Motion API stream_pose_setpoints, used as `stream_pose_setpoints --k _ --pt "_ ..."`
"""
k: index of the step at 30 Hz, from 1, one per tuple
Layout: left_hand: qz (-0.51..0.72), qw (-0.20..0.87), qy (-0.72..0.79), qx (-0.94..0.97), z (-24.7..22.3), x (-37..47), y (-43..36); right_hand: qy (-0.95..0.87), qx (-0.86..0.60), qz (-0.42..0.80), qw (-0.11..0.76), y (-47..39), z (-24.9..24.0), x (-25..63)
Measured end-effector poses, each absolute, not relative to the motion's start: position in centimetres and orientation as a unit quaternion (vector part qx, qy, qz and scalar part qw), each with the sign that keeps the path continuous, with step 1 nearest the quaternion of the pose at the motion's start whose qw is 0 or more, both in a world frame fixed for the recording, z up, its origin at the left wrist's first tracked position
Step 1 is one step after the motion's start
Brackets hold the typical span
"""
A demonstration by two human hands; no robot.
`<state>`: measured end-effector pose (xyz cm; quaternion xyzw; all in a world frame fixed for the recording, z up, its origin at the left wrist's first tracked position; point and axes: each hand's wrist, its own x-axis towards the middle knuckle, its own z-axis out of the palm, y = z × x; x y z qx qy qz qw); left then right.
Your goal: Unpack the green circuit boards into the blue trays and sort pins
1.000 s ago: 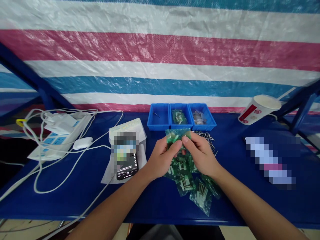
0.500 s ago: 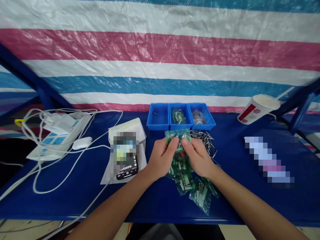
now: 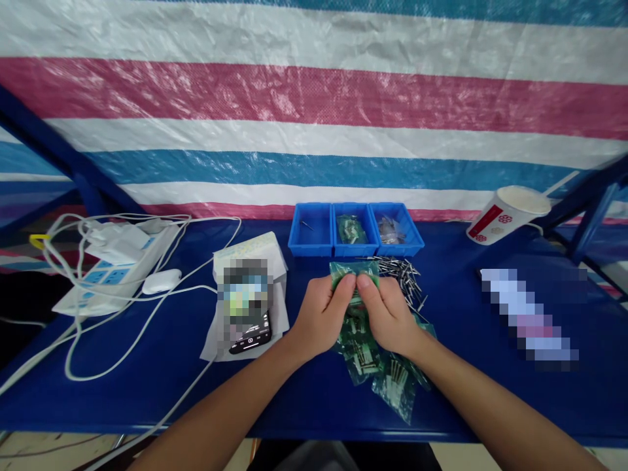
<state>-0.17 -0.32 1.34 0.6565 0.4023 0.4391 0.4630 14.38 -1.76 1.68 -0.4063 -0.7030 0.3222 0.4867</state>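
Both hands pinch one small green plastic bag (image 3: 354, 268) in front of me, thumbs side by side on its upper part. My left hand (image 3: 324, 314) is closed on its left side, and my right hand (image 3: 388, 314) on its right. What the bag contains is mostly hidden by my thumbs. Below it on the table lie several similar green bags (image 3: 395, 386) holding screws and pale pieces that look like plastic plugs. A pile of loose screws (image 3: 405, 278) lies just beyond my right hand.
Three blue bins (image 3: 311, 248) stand behind my hands, holding a screw, green bags and clear bags. A phone (image 3: 251, 333) rests on papers at left, near a power strip (image 3: 110, 278) and tangled white cables. At right are a paper cup (image 3: 507, 212) and a blurred-out object (image 3: 530, 317).
Both hands have moved slightly down and right with the green bag. My thumbs have come closer together over it. The bags on the table stay where they were.
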Motion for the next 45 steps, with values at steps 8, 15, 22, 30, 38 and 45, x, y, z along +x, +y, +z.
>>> stream_pose_setpoints --k 8,15,22,30,38,45 --pt "0.447 0.447 0.394 0.667 1.83 -0.13 -0.55 -0.731 -0.384 0.272 0.494 -1.65 1.65 14.24" --pt "0.456 0.472 0.399 0.641 1.26 -0.07 -0.33 -0.727 -0.399 0.268 0.490 -1.63 1.51 14.15" --pt "0.470 0.500 0.368 0.628 0.96 -0.19 -0.10 -0.696 -0.428 0.302 0.491 -1.56 1.45 14.38" --pt "0.452 0.480 0.379 0.650 1.29 -0.24 -0.18 -0.690 -0.404 0.327 0.504 -1.48 1.75 14.50" --pt "0.469 0.467 0.362 0.656 1.69 -0.24 -0.26 -0.687 -0.387 0.343 0.510 -1.62 1.38 14.42" --pt "0.463 0.490 0.374 0.637 1.46 -0.23 -0.23 -0.685 -0.382 0.356 0.508 -1.57 1.57 14.39"
